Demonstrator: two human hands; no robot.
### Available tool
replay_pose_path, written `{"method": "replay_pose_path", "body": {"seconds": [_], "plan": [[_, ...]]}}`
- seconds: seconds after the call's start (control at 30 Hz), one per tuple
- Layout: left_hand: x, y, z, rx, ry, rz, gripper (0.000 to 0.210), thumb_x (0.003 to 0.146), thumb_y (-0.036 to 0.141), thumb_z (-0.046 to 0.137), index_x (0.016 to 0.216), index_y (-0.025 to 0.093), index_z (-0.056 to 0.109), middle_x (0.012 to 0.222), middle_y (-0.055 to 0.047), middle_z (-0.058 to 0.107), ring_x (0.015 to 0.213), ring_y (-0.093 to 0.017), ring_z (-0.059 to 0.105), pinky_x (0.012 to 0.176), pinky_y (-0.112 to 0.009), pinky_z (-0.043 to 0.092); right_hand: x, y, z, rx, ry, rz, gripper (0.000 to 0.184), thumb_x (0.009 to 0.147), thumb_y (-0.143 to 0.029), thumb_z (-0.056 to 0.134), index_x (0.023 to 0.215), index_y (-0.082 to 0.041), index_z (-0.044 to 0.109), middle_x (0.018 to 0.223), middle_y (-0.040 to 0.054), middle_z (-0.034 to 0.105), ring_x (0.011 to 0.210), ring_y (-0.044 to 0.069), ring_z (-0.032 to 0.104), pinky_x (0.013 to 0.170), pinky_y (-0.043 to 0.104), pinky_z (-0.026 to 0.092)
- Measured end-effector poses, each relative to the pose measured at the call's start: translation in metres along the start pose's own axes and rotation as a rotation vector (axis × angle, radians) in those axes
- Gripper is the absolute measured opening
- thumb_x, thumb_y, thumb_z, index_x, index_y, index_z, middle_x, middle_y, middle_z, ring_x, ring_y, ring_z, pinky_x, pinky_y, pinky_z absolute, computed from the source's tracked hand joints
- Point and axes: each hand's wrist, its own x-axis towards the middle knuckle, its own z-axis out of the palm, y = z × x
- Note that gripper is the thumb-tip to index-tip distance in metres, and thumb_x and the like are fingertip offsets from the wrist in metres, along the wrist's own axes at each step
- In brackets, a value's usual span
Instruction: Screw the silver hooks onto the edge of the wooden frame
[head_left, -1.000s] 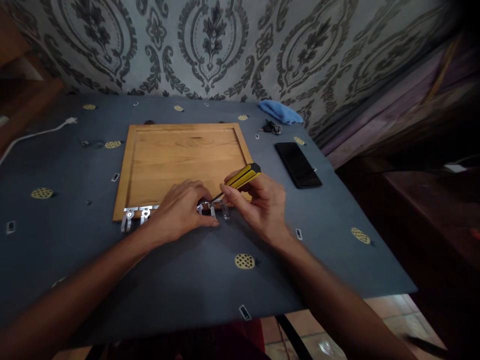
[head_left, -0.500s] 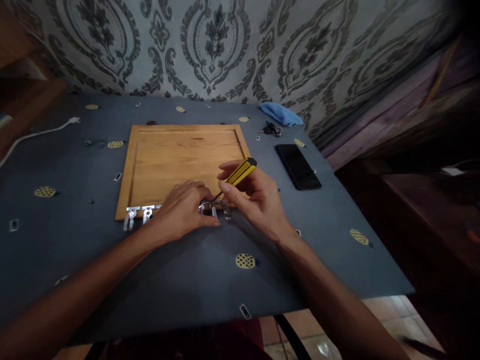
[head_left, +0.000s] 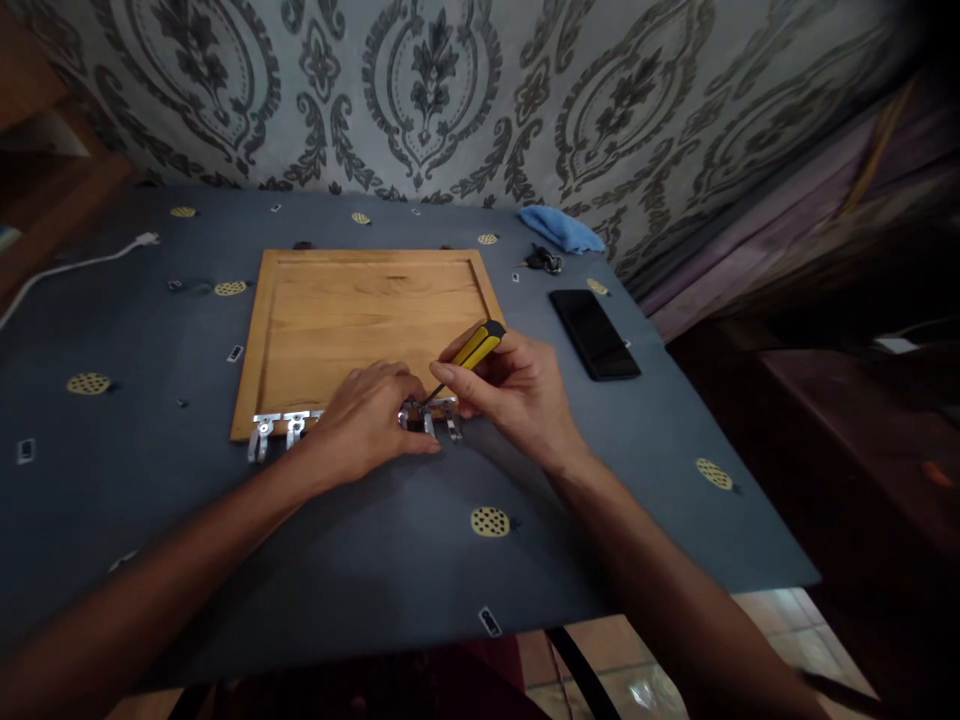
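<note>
A framed wooden panel [head_left: 375, 320] lies flat on the table, with a metal rail of hooks [head_left: 262, 432] along its near edge. My left hand [head_left: 367, 415] rests over the middle of that rail, thumb and fingers closed around a hook and the panel's edge. In my right hand [head_left: 517, 395] is a screwdriver [head_left: 476, 347] with a yellow and black handle, pinched between thumb and fingers. It leans to the right, and its shaft reaches down to the rail beside my left fingertips. Exactly where the tip sits is too small to tell.
Right of the panel lies a black smartphone [head_left: 596, 335]. Behind it are a bunch of keys [head_left: 544, 260] and a blue cloth [head_left: 562, 229]. A white cable [head_left: 82, 262] crosses the table's left side. The patterned wall rises behind; the table's right edge drops to a tiled floor.
My right hand has turned a little around the screwdriver, its fingers curling in, and the handle has shifted slightly left and down. My left hand has stayed in place.
</note>
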Motion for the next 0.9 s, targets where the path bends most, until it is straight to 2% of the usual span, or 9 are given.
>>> {"method": "replay_pose_path", "body": {"seconds": [0.13, 0.2, 0.33, 0.5, 0.7, 0.9], "plan": [[0.001, 0.001, -0.001, 0.031, -0.011, 0.002, 0.034, 0.074, 0.044, 0.083, 0.092, 0.020, 0.068, 0.093, -0.004, 0.068, 0.093, -0.026, 0.061, 0.081, -0.038, 0.046, -0.002, -0.003, -0.007, 0.007, -0.111, 0.031, 0.035, 0.084, -0.048, 0.076, 0.104, -0.020, 0.069, 0.076, -0.0009, 0.066, 0.058, 0.011, 0.063, 0.054, 0.025, 0.053], [0.001, 0.002, -0.002, 0.047, -0.018, -0.002, 0.034, 0.074, 0.044, 0.082, 0.092, 0.019, 0.068, 0.092, -0.004, 0.067, 0.092, -0.026, 0.061, 0.080, -0.037, 0.045, -0.003, -0.002, -0.008, -0.017, -0.120, 0.022, 0.038, 0.086, -0.049, 0.073, 0.109, -0.019, 0.069, 0.080, 0.0005, 0.068, 0.059, 0.011, 0.064, 0.056, 0.025, 0.054], [-0.003, 0.004, -0.006, 0.063, -0.045, 0.017, 0.037, 0.077, 0.046, 0.081, 0.099, 0.019, 0.067, 0.100, -0.006, 0.067, 0.101, -0.029, 0.059, 0.085, -0.039, 0.045, -0.002, 0.000, -0.005, -0.102, -0.069, -0.032, 0.035, 0.085, -0.052, 0.073, 0.094, -0.018, 0.069, 0.072, -0.0021, 0.063, 0.053, 0.009, 0.061, 0.049, 0.022, 0.048], [-0.018, 0.002, -0.016, 0.103, -0.070, -0.027, 0.050, 0.075, 0.046, 0.083, 0.111, 0.018, 0.063, 0.111, -0.007, 0.064, 0.109, -0.030, 0.056, 0.093, -0.042, 0.043, -0.003, 0.003, -0.003, -0.133, -0.035, -0.061, 0.032, 0.086, -0.049, 0.073, 0.091, -0.018, 0.068, 0.067, -0.0039, 0.061, 0.054, 0.009, 0.062, 0.052, 0.022, 0.049], [-0.026, -0.004, -0.017, 0.124, -0.048, -0.015, 0.048, 0.076, 0.046, 0.082, 0.110, 0.019, 0.062, 0.110, -0.006, 0.062, 0.109, -0.029, 0.056, 0.093, -0.042, 0.043, -0.004, 0.006, -0.005, -0.146, -0.020, -0.097, 0.025, 0.088, -0.043, 0.073, 0.090, -0.018, 0.066, 0.066, -0.0045, 0.062, 0.055, 0.010, 0.063, 0.053, 0.023, 0.050], [-0.023, 0.000, -0.015, 0.151, -0.059, -0.005, 0.043, 0.078, 0.045, 0.081, 0.108, 0.019, 0.062, 0.109, -0.006, 0.064, 0.108, -0.029, 0.056, 0.091, -0.043, 0.043, -0.005, 0.008, -0.004, -0.196, -0.001, -0.098, 0.027, 0.089, -0.044, 0.072, 0.083, -0.020, 0.063, 0.063, -0.0047, 0.062, 0.055, 0.011, 0.063, 0.054, 0.025, 0.049]]}}
